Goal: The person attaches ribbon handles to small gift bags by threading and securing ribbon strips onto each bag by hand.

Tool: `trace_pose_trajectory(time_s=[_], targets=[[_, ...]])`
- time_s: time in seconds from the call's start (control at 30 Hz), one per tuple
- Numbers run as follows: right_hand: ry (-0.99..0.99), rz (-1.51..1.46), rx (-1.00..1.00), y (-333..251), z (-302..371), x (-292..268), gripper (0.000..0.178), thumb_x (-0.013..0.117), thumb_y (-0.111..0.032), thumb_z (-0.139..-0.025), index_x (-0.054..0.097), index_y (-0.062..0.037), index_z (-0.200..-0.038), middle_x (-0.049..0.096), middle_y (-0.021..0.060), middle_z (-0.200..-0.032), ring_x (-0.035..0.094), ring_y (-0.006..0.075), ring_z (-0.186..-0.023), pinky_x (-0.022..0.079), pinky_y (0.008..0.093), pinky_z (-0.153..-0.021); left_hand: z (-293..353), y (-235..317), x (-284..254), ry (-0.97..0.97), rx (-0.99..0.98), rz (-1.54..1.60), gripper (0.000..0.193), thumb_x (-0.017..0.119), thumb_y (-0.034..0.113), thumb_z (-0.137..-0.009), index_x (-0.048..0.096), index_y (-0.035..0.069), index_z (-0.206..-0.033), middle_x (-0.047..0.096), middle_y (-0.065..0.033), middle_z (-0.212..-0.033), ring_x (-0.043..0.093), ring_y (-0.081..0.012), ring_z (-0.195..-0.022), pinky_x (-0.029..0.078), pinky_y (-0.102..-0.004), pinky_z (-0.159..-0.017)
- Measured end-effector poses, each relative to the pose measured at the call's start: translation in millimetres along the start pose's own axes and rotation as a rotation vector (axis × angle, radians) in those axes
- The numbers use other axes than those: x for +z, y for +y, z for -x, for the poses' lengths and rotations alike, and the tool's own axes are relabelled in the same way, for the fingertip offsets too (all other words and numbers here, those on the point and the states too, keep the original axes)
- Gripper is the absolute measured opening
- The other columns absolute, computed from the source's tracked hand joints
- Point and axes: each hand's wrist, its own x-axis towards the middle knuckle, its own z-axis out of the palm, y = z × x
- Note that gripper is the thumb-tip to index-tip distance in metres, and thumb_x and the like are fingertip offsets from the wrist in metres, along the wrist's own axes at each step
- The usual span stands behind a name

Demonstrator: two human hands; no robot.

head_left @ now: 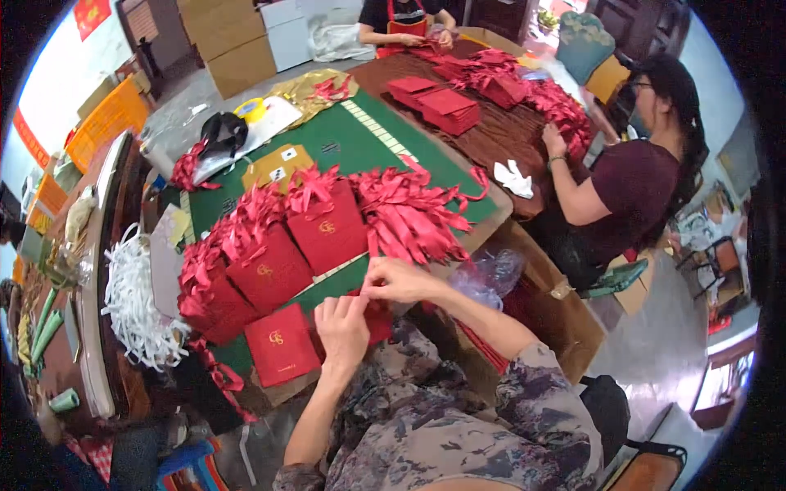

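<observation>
The person's two bare hands meet in front of the body, fingertips almost touching. The left hand (342,331) is bunched, thumb against fingers, at the upper edge of a red bag (379,319). The right hand (401,280) pinches at the same edge; whether a thin ribbon end is caught between its fingertips too is too small to tell. The bag is mostly hidden behind the hands, close to the person's lap, probably so that both hands can work on its top edge while the body steadies it.

Just to the left of the left hand, a flat bag (282,344) lies face up, with no ribbon showing on it. Beyond that hand, a row of ribboned bags (274,270) lies overlapping, ribbons toward the far side, which seems to keep their printed fronts uncovered. Beyond the right hand a heap of red ribbons (417,217) spreads over the green tabletop (372,146), in easy reach; what lies under it cannot be seen. A clear plastic bag (491,274) sits beyond the right forearm, apart from the work. Farther off to the right, a co-worker (647,180) has a hand at another ribbon pile (565,110).
</observation>
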Motion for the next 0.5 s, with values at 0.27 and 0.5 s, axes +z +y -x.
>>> trace_pose_trajectory(time_s=[0.27, 0.5], targets=[[0.373, -0.023, 0.153, 14.9, -5.2, 48.2, 0.025, 0.070, -0.030, -0.083, 0.069, -0.0058, -0.078, 0.061, 0.0138, -0.085, 0.060, 0.0317, -0.087, 0.047, 0.0432, -0.077, -7.1, -14.7, -1.6, -0.137, -0.108, 0.045, 0.009, 0.064, 0.005, -0.080, 0.063, 0.009, -0.088, 0.062, -0.0081, -0.084, 0.055, -0.0306, -0.085, 0.040, -0.0430, -0.077], [0.449, 0.028, 0.025, 6.9, -17.5, 32.2, 0.023, 0.064, -0.026, -0.092, 0.069, -0.0047, -0.088, 0.058, 0.0140, -0.091, 0.059, 0.0309, -0.090, 0.048, 0.0415, -0.078, -17.3, -22.1, 7.2, -0.174, -0.187, 0.142, 0.012, 0.068, 0.005, -0.078, 0.064, 0.009, -0.088, 0.067, -0.0086, -0.093, 0.058, -0.0322, -0.091, 0.041, -0.0443, -0.081]])
